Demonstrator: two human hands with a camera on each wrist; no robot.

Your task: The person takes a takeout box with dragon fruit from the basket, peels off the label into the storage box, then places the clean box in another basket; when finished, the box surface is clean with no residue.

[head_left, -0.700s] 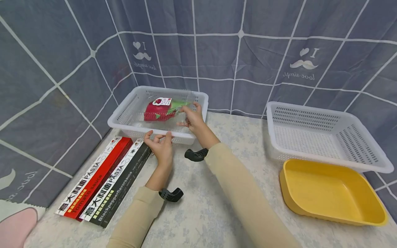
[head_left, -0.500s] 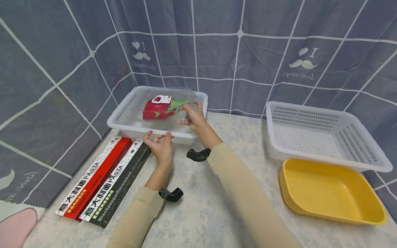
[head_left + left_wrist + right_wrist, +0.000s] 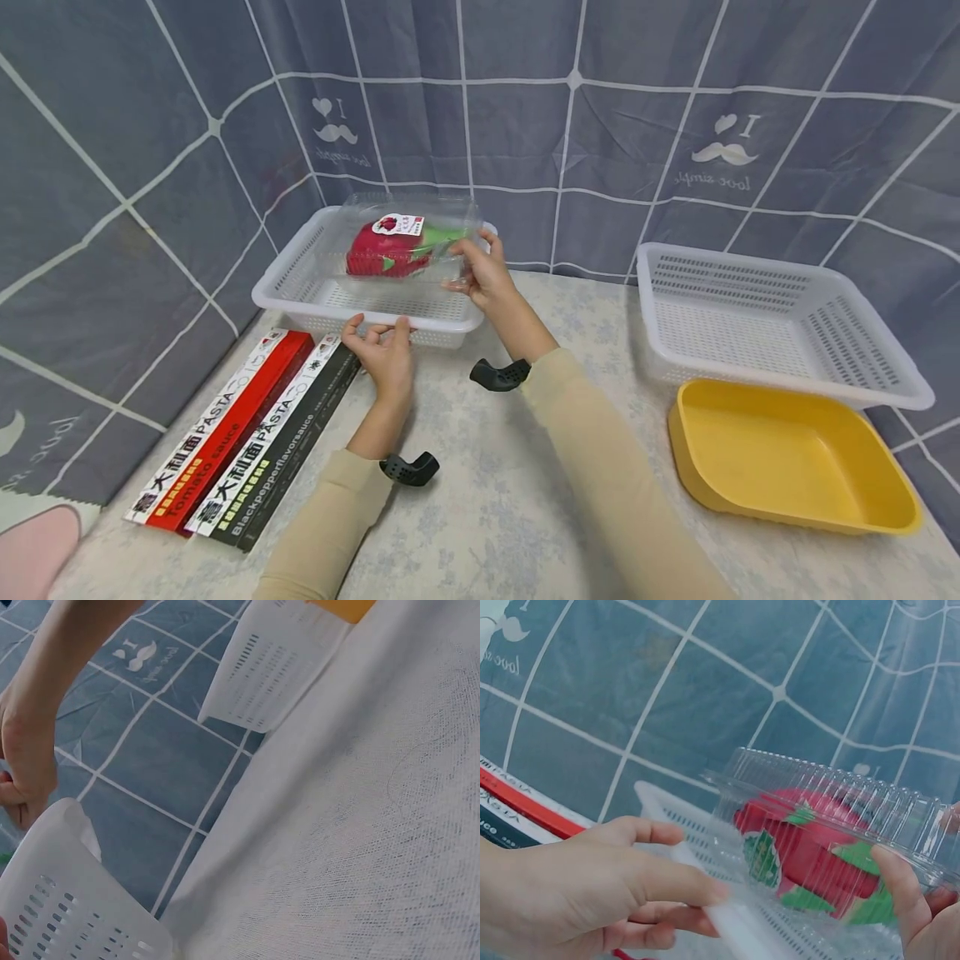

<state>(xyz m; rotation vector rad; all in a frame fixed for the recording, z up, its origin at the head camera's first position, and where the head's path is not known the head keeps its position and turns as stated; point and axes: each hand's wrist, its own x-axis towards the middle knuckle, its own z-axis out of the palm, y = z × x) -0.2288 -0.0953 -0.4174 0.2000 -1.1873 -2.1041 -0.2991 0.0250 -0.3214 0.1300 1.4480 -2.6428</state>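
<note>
A clear plastic clamshell box (image 3: 450,208) holds a red and green dragon fruit (image 3: 381,250) with a white label above it. My right hand (image 3: 487,271) grips the box by its right end, up over the white slotted basket (image 3: 267,292) at the back left. In the right wrist view, the ribbed lid (image 3: 817,772) tilts above the basket rim. My left hand (image 3: 386,358) holds that basket's front rim, thumb on top and fingers curled against the outer wall. The left wrist view shows the basket wall (image 3: 67,915) and my right hand (image 3: 30,765) beyond it.
Two long pasta boxes, one red (image 3: 251,404) and one black (image 3: 300,429), lie left of my left arm. At the right stand a second white basket (image 3: 720,342) and a yellow tub (image 3: 757,467). A grid-patterned curtain (image 3: 525,142) hangs behind and at the left.
My right hand has raised the clamshell box with the dragon fruit higher above the basket and slightly rightward. My left hand keeps its hold on the basket rim.
</note>
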